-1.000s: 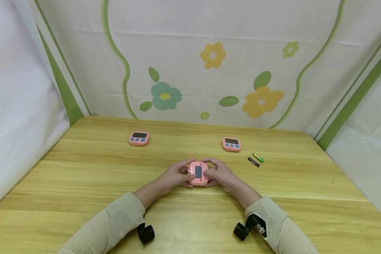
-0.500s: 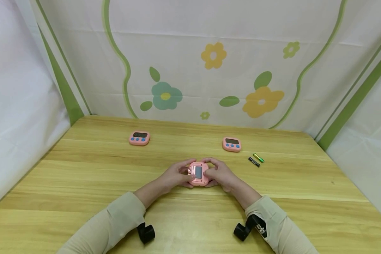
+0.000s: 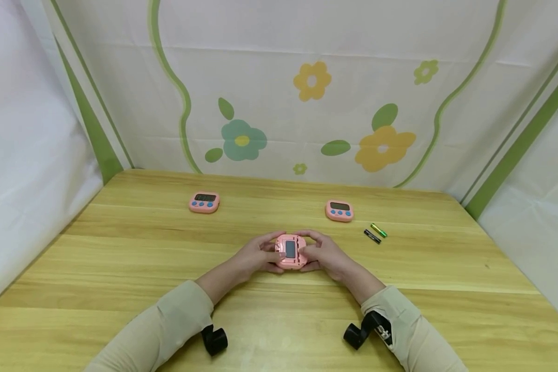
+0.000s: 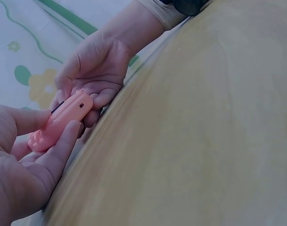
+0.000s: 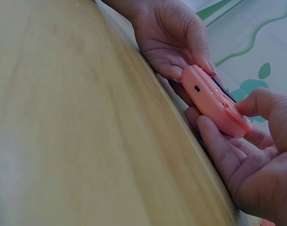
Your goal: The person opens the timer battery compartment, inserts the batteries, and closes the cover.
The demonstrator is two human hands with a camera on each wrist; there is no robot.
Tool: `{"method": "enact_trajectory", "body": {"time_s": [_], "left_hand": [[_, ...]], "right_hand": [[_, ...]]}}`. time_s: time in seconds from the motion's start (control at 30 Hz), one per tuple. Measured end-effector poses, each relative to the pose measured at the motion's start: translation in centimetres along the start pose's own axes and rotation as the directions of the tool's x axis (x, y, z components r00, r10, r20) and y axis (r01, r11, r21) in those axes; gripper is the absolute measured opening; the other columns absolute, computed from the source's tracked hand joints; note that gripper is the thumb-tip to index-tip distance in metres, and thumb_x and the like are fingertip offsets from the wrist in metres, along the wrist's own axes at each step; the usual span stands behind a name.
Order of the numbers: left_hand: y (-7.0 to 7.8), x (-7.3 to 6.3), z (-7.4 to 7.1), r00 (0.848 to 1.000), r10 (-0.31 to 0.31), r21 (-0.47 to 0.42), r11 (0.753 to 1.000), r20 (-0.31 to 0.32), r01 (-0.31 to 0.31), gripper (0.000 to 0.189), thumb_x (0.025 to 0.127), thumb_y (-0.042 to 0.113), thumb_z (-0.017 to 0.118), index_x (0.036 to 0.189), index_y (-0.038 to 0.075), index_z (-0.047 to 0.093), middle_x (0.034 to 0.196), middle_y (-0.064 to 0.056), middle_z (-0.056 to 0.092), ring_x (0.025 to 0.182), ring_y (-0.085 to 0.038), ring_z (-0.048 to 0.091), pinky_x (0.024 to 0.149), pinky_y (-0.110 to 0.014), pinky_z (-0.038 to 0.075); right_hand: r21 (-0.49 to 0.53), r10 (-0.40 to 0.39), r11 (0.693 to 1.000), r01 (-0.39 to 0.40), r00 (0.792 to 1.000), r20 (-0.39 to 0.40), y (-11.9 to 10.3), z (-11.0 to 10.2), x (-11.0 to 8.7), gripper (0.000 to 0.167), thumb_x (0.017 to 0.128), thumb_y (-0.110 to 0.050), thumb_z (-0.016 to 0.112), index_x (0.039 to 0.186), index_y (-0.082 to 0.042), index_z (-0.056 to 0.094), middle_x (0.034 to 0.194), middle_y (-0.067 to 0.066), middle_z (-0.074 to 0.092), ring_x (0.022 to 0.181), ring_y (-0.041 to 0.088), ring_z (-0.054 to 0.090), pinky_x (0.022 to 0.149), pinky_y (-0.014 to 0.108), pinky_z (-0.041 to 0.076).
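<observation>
Both hands hold a pink digital timer (image 3: 290, 250) just above the table, its back with a grey rectangular patch turned up. My left hand (image 3: 250, 259) grips the left side, thumb on the back and fingers around the edge. On the other side my right hand (image 3: 329, 258) pinches it, its thumb at the right edge of the back panel, where a dark gap shows. In the left wrist view the pink casing (image 4: 63, 117) is seen edge-on, with a small dark slot. The right wrist view shows the casing (image 5: 214, 101) between both hands; its front is hidden.
Two more pink timers with blue buttons lie face up farther back, one timer (image 3: 204, 203) at left and one timer (image 3: 339, 211) at right. A green battery (image 3: 378, 230) and a black battery (image 3: 372, 236) lie right of the hands on the wooden table (image 3: 121, 258).
The held timer has risen and tilted slightly. A dark gap has appeared along the right side of its back panel, beside my right thumb. The other timers and batteries stay put.
</observation>
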State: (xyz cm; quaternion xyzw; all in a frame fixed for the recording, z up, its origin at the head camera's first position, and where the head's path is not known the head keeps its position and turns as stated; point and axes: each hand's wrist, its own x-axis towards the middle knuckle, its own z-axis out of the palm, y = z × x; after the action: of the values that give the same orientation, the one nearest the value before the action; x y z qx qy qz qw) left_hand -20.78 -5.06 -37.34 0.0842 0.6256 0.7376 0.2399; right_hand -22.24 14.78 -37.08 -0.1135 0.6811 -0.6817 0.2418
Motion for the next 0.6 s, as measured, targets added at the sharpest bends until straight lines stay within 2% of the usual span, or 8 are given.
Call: {"method": "enact_trajectory", "body": {"time_s": [0.17,0.43,0.6], "left_hand": [[0.07,0.02,-0.15,1.0,-0.012,-0.05,0.999,-0.013,0.012,0.059,0.082,-0.006,0.052,0.134,0.008,0.03,0.116,-0.022,0.046,0.074,-0.025,0.059,0.069,-0.037,0.05],[0.29,-0.15,-0.09,1.0,-0.012,-0.081,0.997,-0.019,0.011,0.059,0.081,-0.007,0.051,0.134,0.007,0.029,0.117,-0.022,0.046,0.079,-0.026,0.058,0.07,-0.038,0.05],[0.18,-0.01,-0.13,0.999,-0.017,-0.097,0.995,-0.029,0.014,0.06,0.081,-0.007,0.052,0.135,0.008,0.029,0.116,-0.021,0.047,0.077,-0.025,0.059,0.07,-0.037,0.05]], "right_hand": [[0.001,-0.024,1.0,0.024,0.999,-0.037,-0.09,-0.38,0.02,0.047,0.08,-0.002,0.056,0.124,-0.001,0.041,0.092,0.02,0.059,0.076,0.026,0.06,0.064,0.036,0.051],[-0.039,-0.07,0.997,0.067,0.994,-0.089,-0.45,-0.64,0.09,0.038,0.079,0.002,0.058,0.115,0.005,0.045,0.093,0.018,0.054,0.078,0.023,0.057,0.07,0.038,0.05],[-0.085,-0.079,0.994,0.065,0.981,-0.18,-0.82,-0.7,0.02,0.03,0.078,0.003,0.058,0.107,0.007,0.048,0.087,0.014,0.053,0.071,0.019,0.055,0.065,0.033,0.051]]}}
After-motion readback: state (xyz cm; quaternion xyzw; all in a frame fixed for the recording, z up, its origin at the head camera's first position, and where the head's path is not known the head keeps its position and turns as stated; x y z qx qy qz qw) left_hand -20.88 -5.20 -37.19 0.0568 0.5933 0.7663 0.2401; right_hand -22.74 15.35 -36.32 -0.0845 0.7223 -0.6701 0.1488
